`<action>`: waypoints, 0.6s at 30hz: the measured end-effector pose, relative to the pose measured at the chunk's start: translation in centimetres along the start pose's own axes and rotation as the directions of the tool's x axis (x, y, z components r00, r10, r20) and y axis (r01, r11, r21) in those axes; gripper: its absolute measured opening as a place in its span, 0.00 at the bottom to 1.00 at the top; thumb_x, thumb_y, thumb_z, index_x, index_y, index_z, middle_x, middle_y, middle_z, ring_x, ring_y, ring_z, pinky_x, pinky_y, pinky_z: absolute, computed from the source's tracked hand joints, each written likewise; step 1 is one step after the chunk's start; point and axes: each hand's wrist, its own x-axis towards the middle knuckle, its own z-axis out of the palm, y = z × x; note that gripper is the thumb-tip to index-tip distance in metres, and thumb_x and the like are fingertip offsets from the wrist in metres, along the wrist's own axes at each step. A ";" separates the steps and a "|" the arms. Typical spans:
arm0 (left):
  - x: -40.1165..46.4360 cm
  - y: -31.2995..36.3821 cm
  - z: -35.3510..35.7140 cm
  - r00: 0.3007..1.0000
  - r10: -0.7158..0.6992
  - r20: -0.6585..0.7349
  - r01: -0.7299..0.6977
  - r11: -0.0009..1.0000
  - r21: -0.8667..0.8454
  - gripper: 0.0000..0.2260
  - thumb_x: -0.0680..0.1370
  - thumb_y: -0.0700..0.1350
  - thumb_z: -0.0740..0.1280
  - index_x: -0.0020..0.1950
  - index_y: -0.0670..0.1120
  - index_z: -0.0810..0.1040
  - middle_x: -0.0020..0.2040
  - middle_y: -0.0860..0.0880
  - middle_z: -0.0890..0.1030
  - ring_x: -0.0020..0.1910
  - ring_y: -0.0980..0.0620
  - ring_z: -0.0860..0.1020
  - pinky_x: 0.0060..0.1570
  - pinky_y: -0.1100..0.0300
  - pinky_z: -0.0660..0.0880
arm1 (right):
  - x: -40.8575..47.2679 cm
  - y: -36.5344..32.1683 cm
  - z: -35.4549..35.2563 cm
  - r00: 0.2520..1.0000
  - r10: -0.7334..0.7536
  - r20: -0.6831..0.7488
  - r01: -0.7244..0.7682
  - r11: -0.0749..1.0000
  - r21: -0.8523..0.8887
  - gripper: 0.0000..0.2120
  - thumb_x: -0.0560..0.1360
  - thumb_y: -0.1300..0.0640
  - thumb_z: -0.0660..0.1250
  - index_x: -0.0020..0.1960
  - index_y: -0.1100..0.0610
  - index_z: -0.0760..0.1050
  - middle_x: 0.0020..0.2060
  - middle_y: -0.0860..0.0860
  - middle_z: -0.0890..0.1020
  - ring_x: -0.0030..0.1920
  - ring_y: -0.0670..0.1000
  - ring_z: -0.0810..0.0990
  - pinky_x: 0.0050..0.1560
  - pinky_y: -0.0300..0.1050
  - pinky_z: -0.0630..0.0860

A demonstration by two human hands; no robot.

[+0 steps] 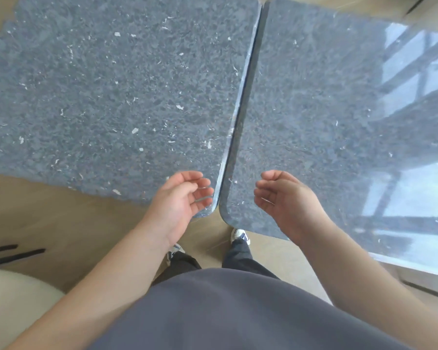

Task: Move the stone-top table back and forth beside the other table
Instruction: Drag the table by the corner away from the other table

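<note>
Head view: two speckled stone-top tables, left table (106, 97) and right table (314, 117), stand edge to edge, a thin seam between. Left hand (181, 198) and right hand (286, 198) hover apart over the near corners, fingers loosely curled, holding nothing.

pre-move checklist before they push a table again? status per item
1. Left hand free: ok, fingers loosely curled, holding nothing.
2. Right hand free: ok, same.
3. Grip on a table: not ok, neither hand holds an edge.
4. Gap between left grey speckled stone-top table and right grey speckled stone-top table: ok, narrow seam, near corners slightly apart.
5. Both tabletops bare in view: ok.
6. White sneakers out from under the table edges: cannot tell.
</note>
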 end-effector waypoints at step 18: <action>10.3 -20.0 3.4 0.878 -0.477 -0.041 0.442 0.840 -0.315 0.10 0.81 0.47 0.70 0.58 0.42 0.80 0.60 0.44 0.85 0.62 0.45 0.81 0.70 0.45 0.73 | 6.4 15.1 -7.9 0.849 0.413 -0.329 -0.082 0.719 0.690 0.26 0.82 0.46 0.64 0.74 0.60 0.69 0.57 0.53 0.83 0.64 0.55 0.79 0.72 0.49 0.70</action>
